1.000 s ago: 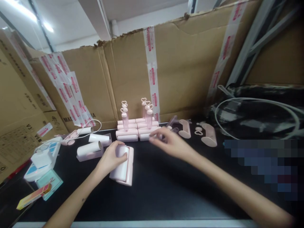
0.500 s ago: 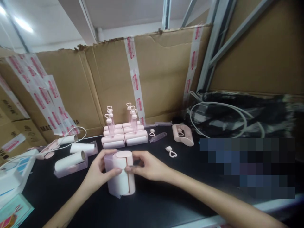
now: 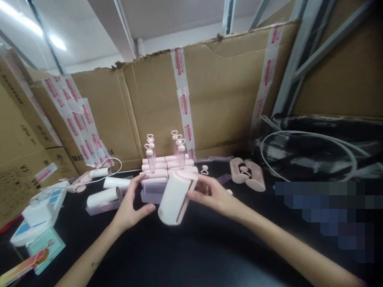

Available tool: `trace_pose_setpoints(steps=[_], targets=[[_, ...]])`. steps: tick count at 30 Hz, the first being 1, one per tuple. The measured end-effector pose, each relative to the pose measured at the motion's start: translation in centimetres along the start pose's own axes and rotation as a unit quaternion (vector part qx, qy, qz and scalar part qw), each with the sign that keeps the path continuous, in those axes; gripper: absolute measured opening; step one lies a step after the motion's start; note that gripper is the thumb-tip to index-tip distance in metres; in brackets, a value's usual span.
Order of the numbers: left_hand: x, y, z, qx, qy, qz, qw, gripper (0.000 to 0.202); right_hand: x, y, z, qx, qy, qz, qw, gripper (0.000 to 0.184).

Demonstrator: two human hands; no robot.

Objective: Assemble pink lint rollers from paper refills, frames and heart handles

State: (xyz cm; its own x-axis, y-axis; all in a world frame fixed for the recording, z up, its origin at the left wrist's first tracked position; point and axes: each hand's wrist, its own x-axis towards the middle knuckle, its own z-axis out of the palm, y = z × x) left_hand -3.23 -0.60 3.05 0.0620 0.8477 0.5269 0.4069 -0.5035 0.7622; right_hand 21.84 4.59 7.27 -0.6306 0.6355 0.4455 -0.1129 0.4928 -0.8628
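My right hand (image 3: 217, 195) grips a pink case with a white roll (image 3: 175, 199), probably a lint roller, tilted above the black table. Its fingers and thumb close on the case's right edge. My left hand (image 3: 133, 203) is to the left, thumb and fingers apart, beside a translucent purple cover (image 3: 151, 195). Whether its fingertips touch the cover is unclear. The roll hides the cover's right part. Behind stand rows of pink-and-white rolls (image 3: 154, 174), and upright clear pink tubes with heart-shaped handles (image 3: 181, 153) rise among them.
White rolls (image 3: 103, 197) in translucent trays lie at left, near a power strip (image 3: 42, 215) with a white cable and a teal box (image 3: 48, 247). Pink case parts (image 3: 255, 177) lie at right. A cardboard wall (image 3: 149, 95) closes the back. A cable loop (image 3: 308, 153) lies on black plastic.
The roll has come away from the purple cover and moved right and up, tilting, in my right hand. My left hand has let go of the roll. The view has shifted left.
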Motion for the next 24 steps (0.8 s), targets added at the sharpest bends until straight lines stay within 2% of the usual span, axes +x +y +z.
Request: trace_pose_setpoints(steps=[2, 3, 4, 5, 8, 10, 13, 15, 19, 24], targets=[[0.0, 2.4, 1.3, -0.082, -0.085, -0.001, 0.993, 0.097, -0.4, 0.2, 1.1, 0.004, -0.068, 0.015, 0.998, 0.041], [0.1, 3.5, 2.1, -0.113, -0.123, -0.036, 0.985, 0.102, -0.6, 0.3, 1.5, 0.002, -0.089, 0.026, 0.996, 0.040], [0.1, 4.5, 3.0, -0.133, -0.146, -0.078, 0.977, 0.099, -0.8, 0.4, 1.8, -0.003, -0.092, 0.035, 0.995, 0.040], [0.2, 5.3, 3.7, -0.147, -0.150, -0.115, 0.971, 0.087, -0.9, 0.4, 1.9, -0.011, -0.077, 0.040, 0.996, 0.041], [0.2, 6.6, 4.7, -0.201, -0.105, -0.187, 0.956, 0.052, -1.2, 0.2, 1.1, -0.058, 0.014, 0.050, 0.997, 0.041], [-0.1, 6.5, 4.6, -0.226, -0.053, -0.200, 0.952, 0.048, -1.3, -0.1, 0.3, -0.104, 0.048, 0.058, 0.992, 0.030], [-0.5, 5.7, 4.0, -0.176, 0.025, -0.188, 0.966, 0.044, -1.3, -0.5, -0.2, -0.176, 0.014, 0.037, 0.984, 0.029], [-0.6, 5.0, 3.7, -0.126, 0.050, -0.183, 0.974, 0.039, -1.3, -0.5, 0.2, -0.237, -0.020, -0.012, 0.971, 0.032], [-0.4, 4.3, 3.6, -0.077, 0.072, -0.177, 0.978, 0.033, -1.7, -0.1, 1.3, -0.332, -0.023, -0.109, 0.937, 0.029], [0.0, 4.5, 3.7, -0.027, 0.088, -0.171, 0.981, 0.030, -1.9, 0.1, 1.3, -0.355, -0.003, -0.111, 0.928, 0.033]])
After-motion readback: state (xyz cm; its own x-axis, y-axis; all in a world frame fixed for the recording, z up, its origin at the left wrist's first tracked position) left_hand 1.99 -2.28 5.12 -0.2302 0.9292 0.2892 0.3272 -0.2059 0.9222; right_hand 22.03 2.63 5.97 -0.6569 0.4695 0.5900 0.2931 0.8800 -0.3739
